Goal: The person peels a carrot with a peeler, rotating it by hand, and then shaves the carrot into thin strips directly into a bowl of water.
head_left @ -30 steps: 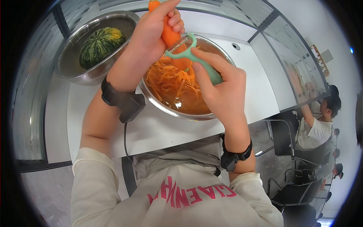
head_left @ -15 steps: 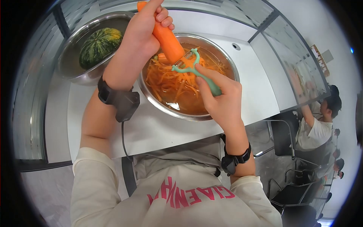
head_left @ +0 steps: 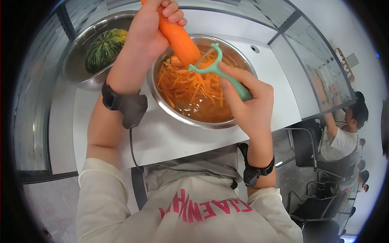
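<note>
My left hand [head_left: 156,24] is wrapped round a thick carrot [head_left: 180,42], which slants down over a metal basin [head_left: 182,118]. In my right hand [head_left: 251,101] is a mint-green Y-shaped peeler [head_left: 216,68], gripped by its handle, its head beside the carrot's lower end. Whether the blade touches the carrot I cannot tell. Orange carrot peelings [head_left: 198,87] lie in water in the basin, and another piece of carrot shows near its left rim under the held one.
A second metal basin [head_left: 77,79] at the left holds a green and yellow striped squash [head_left: 103,48]. Glass partitions [head_left: 314,65] border the white table [head_left: 158,143]. At the right are a seated person [head_left: 342,137] and black chairs [head_left: 314,206]. A cable hangs from my left wrist strap.
My right hand and the peeler have moved right and slightly down. My left hand and the carrot have shifted a little, and the peeler's head has turned slightly.
</note>
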Motion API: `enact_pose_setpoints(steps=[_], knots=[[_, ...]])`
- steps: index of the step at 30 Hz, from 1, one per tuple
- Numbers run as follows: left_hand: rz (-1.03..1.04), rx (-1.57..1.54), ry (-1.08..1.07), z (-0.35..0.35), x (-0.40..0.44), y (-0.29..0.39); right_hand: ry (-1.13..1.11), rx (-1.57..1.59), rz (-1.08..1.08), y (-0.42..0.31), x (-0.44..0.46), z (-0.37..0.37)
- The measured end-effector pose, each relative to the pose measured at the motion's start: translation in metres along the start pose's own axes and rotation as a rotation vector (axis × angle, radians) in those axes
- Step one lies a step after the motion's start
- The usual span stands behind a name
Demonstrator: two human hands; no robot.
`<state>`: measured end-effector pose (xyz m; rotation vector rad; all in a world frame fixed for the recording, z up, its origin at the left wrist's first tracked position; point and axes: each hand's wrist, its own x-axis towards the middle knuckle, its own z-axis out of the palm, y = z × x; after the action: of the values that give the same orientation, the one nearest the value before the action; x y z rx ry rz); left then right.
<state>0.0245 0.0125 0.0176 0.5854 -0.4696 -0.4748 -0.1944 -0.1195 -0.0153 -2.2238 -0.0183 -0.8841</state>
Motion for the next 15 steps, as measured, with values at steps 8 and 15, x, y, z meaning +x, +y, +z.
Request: enact_pose_setpoints(steps=[8,15], knots=[[-0.063,0.045,-0.073,0.003,-0.005,-0.009,-0.004,0.152,0.058,-0.007,0.017,0.012],[-0.045,0.034,-0.067,0.001,-0.004,-0.004,-0.02,0.081,0.104,-0.007,0.009,0.014]])
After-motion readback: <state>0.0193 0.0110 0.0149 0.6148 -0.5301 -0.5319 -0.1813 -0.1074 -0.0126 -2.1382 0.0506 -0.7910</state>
